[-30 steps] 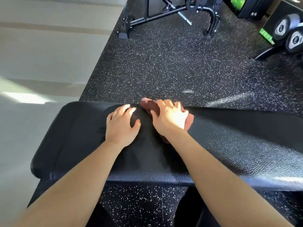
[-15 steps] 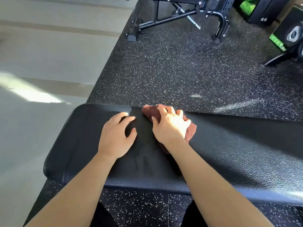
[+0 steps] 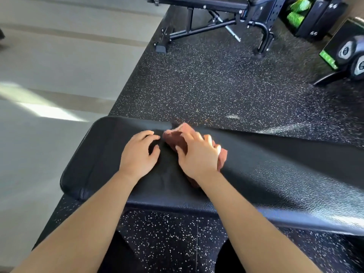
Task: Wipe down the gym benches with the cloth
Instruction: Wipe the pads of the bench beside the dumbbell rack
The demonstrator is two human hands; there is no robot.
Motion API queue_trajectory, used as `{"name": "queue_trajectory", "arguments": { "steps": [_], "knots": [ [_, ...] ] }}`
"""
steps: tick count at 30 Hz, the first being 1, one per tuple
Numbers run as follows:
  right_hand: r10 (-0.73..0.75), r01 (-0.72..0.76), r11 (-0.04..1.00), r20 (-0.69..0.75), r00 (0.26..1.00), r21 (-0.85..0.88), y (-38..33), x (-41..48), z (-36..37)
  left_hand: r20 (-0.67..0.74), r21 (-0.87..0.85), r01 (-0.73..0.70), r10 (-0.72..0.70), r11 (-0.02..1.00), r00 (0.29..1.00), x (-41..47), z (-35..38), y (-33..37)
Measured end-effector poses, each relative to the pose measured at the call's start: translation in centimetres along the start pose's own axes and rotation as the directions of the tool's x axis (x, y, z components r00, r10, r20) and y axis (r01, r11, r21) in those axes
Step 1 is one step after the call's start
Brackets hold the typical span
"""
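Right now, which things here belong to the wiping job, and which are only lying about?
Job: cloth; near bench; right hand holding the cloth; left hand resting on that bench; far bench, perhaps next.

Lying about: dumbbells; floor mat.
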State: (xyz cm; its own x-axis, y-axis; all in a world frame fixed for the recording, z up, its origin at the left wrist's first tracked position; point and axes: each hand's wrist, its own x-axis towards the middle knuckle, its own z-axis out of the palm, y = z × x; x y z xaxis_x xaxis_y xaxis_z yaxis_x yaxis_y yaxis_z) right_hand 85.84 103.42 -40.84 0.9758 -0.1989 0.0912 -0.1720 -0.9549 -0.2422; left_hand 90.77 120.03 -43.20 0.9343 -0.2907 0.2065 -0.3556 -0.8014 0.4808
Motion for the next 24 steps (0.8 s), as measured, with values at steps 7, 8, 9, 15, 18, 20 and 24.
{"name": "queue_trajectory", "arguments": {
  "steps": [7, 8, 9, 15, 18, 20, 24],
  "knots": [
    [-0.037, 0.034, 0.998, -0.055, 0.998, -0.051, 0.4, -7.8, 0.0, -0.034, 0.011, -0.018, 0.019, 1.000, 0.999, -4.4, -0.5, -0.3],
    [-0.022, 0.020, 0.999, -0.045, 0.999, -0.039, 0.3, -7.1, 0.0, -0.040, 0.016, -0.017, 0.017, 1.000, 0.999, -4.6, -0.5, -0.2],
    [-0.007, 0.007, 1.000, -0.032, 0.999, -0.022, 0.1, -6.1, 0.0, -0.046, 0.020, -0.016, 0.017, 1.000, 0.999, -4.6, -0.5, -0.2],
    [0.005, -0.005, 0.999, -0.001, 1.000, -0.039, -0.9, -1.6, 0.3, -0.050, 0.052, -0.030, 0.032, 0.998, 0.998, -4.6, -0.8, 0.0],
    [-0.060, 0.059, 0.998, -0.021, 0.998, -0.026, -0.3, -3.3, 0.2, -0.051, 0.050, -0.016, 0.019, 0.999, 0.999, -4.6, -0.8, 0.0],
    [-0.121, 0.121, 0.993, -0.048, 0.991, -0.015, 0.5, -5.8, 0.1, -0.050, 0.040, -0.015, 0.017, 0.999, 0.999, -4.6, -0.8, 0.1],
    [-0.164, 0.156, 0.985, -0.150, 0.975, -0.068, 2.9, -9.7, -0.1, -0.048, 0.029, 0.001, 0.000, 1.000, 0.999, -4.7, -0.9, 0.1]
  ]
}}
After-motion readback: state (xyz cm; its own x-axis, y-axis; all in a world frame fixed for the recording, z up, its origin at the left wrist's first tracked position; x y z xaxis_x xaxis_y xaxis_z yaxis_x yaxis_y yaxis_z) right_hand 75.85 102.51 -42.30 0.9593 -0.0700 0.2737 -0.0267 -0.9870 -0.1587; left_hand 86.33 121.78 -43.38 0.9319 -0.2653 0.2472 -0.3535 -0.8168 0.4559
